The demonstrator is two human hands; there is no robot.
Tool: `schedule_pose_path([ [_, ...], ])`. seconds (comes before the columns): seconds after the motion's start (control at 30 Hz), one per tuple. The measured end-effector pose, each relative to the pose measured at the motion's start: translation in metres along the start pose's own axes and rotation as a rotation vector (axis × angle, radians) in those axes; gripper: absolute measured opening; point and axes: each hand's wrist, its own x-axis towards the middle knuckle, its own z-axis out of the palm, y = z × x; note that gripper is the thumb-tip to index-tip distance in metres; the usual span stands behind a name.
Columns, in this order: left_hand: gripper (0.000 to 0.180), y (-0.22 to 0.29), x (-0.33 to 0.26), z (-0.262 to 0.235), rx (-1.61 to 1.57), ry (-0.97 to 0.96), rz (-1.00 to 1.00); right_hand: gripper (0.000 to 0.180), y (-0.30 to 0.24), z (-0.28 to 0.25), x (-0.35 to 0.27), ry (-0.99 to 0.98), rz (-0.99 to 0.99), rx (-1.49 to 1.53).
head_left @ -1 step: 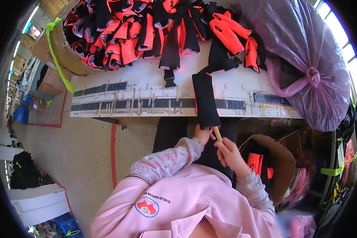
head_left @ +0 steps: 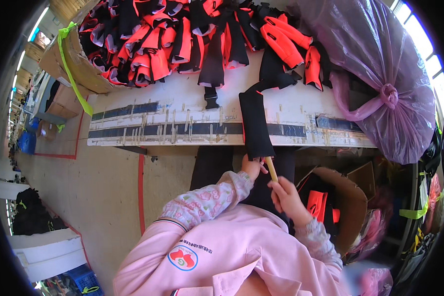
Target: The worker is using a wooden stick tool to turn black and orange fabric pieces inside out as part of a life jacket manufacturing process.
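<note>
Far left: grey concrete floor [head_left: 108, 192] with red painted lines, brown cardboard box [head_left: 66, 61] with a lime green strap at the table's left end. White worn worktable [head_left: 182, 111] with dark blue tape strips along its front edge. On top, a big heap of orange-and-black fabric sleeves [head_left: 182, 39] spreads across the back of the table.

Centre: long black fabric sleeve [head_left: 255, 123] lies on the table and hangs over the front edge, lower end down at the hands. Left hand [head_left: 251, 166], coming out of a floral pink cuff, is pinched closed on the sleeve's lower edge. Thin yellowish wooden stick [head_left: 271, 168] pokes up into the sleeve's open end. Right hand [head_left: 285, 195] is fisted around the stick's lower part, just below and right of the left hand.

Right: open brown cardboard box [head_left: 348, 202] below the table, orange pieces inside, close to the right hand. Far right: large tied translucent purple plastic bag [head_left: 380, 74] sits on the table's right end.
</note>
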Motion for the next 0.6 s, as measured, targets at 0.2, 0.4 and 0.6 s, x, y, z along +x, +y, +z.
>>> schedule_pose_path([
  [0.2, 0.019, 0.007, -0.01, 0.012, -0.014, 0.028, -0.02, 0.021, 0.035, 0.004, -0.033, 0.052, 0.067, 0.289],
  [0.4, 0.019, 0.006, -0.012, 0.011, 0.006, -0.005, -0.037, 0.017, 0.022, 0.014, 0.018, 0.15, 0.024, 0.475],
  [0.6, 0.017, 0.004, -0.007, 0.013, 0.089, -0.06, 0.092, 0.014, 0.022, 0.03, 0.061, 0.268, -0.025, 0.372],
])
